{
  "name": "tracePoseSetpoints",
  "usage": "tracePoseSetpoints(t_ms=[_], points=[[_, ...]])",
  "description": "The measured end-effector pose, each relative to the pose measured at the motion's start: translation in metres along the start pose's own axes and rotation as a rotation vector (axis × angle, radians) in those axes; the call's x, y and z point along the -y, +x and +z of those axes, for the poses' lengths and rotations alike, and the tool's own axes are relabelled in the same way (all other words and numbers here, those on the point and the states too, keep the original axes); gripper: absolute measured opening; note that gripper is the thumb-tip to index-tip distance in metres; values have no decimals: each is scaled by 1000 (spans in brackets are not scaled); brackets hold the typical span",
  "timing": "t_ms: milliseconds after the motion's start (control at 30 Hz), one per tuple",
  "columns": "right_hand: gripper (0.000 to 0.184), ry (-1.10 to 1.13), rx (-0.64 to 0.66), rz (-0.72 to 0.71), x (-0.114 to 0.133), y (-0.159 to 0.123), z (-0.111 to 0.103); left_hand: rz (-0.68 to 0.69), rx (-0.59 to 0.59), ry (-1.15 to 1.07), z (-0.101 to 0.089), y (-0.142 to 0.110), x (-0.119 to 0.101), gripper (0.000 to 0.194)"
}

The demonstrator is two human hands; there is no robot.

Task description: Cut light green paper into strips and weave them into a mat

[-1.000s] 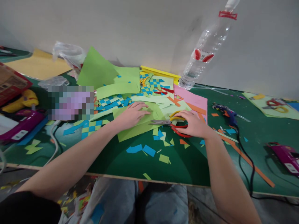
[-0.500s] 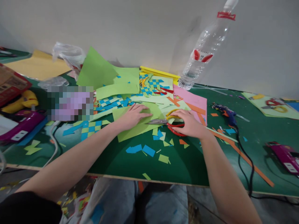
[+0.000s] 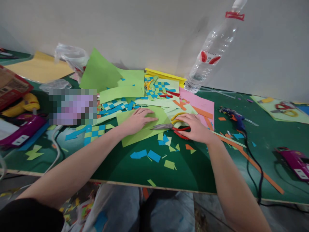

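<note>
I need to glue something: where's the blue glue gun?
In the head view, the blue glue gun lies on the green table, right of the right hand and the pink sheet.

The green bench (image 3: 188, 174) (strewn with paper scraps (image 3: 154, 156)) and glue gun (image 3: 238, 123) suggest a craft workshop.

one left hand (image 3: 140, 121) and one right hand (image 3: 195, 126) are counted. two pairs of scissors (image 3: 170, 126) can be made out, as can two purple socketed boxes (image 3: 27, 128). one clear bottle (image 3: 213, 50), one blue glue gun (image 3: 238, 121), one pink sheet (image 3: 200, 100) and one red carton (image 3: 14, 84) are seen. the paper scraps (image 3: 154, 156) are overlapped in dozens, and no exact number can be given.
</note>
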State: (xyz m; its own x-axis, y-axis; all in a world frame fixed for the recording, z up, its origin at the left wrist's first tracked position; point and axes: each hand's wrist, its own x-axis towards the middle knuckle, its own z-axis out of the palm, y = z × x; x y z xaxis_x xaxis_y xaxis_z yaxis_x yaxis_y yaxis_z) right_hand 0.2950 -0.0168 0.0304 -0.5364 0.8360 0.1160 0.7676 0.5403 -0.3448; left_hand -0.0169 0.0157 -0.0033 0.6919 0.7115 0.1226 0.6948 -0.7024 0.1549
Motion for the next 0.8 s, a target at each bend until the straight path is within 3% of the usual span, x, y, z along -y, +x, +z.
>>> tracePoseSetpoints(t_ms=[800], points=[[45,-45,-54,-84,19,7,11,-4,-3,-2,-2,1,-3,45]])
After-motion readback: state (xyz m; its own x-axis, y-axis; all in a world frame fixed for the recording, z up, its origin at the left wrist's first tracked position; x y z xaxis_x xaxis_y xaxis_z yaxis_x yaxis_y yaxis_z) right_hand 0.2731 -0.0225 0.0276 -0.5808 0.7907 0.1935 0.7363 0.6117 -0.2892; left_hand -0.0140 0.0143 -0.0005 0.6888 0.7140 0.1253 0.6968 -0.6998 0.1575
